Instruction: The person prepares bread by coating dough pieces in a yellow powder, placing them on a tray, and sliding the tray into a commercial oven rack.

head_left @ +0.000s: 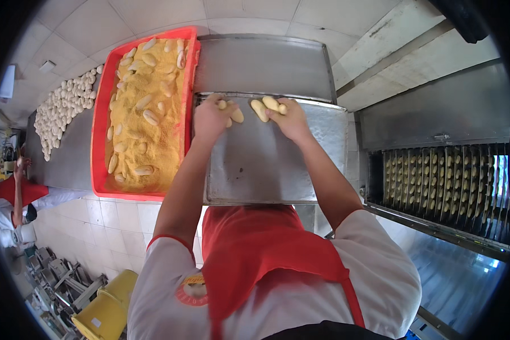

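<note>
Over the far part of a bare metal baking tray (260, 164), both my hands hold oblong dough pieces coated in yellow crumbs. My left hand (208, 119) is closed around a few pieces, and one dough piece (237, 115) sticks out past the fingers. At the middle of the tray's far edge, my right hand (290, 118) grips dough pieces too, with one piece (259, 110) angled out to the left. On my left stands a red plastic tub (100, 153) of yellow crumbs (133, 116); several pale dough pieces (151, 117) lie in it, partly dusted.
A second metal tray (260, 65) lies just beyond mine. Many small dough balls (65, 107) are heaped on the far-left table. To the right, an open cabinet rack (439, 181) holds trays of dough pieces. A co-worker's arm (18, 195) and a yellow bin (110, 303) are at left.
</note>
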